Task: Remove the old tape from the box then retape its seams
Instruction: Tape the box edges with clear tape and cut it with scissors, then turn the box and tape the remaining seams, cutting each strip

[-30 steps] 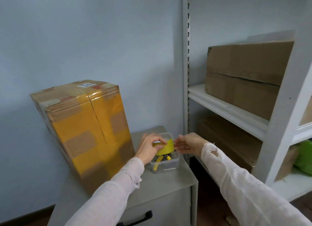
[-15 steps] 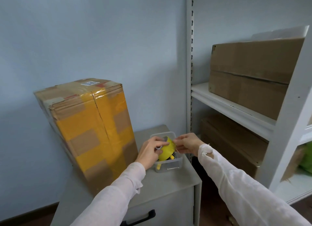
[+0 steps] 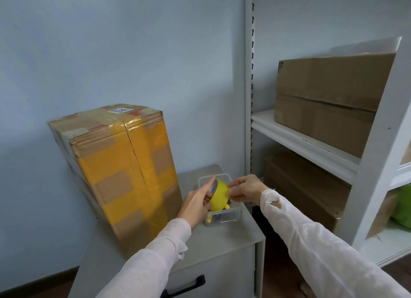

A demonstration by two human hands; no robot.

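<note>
step: readying tape, likely | left hand (image 3: 195,205) gripping yellow tape roll (image 3: 219,196) over clear bin (image 3: 223,220) | right hand (image 3: 244,190) pinching roll's edge | box (image 3: 124,171) standing on cabinet (image 3: 222,242), left of hands, wearing old tape | next: needing loose end found

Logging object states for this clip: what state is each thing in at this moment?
taped box: closed, standing on the cabinet, old yellow tape over its seam.
clear bin: open-topped, with yellow-handled items inside.
tape roll: held above the clear bin, in both hands.
left hand: grips the tape roll.
right hand: pinches the tape roll's outer face.
drawer: closed.
shelf box: closed.
</note>
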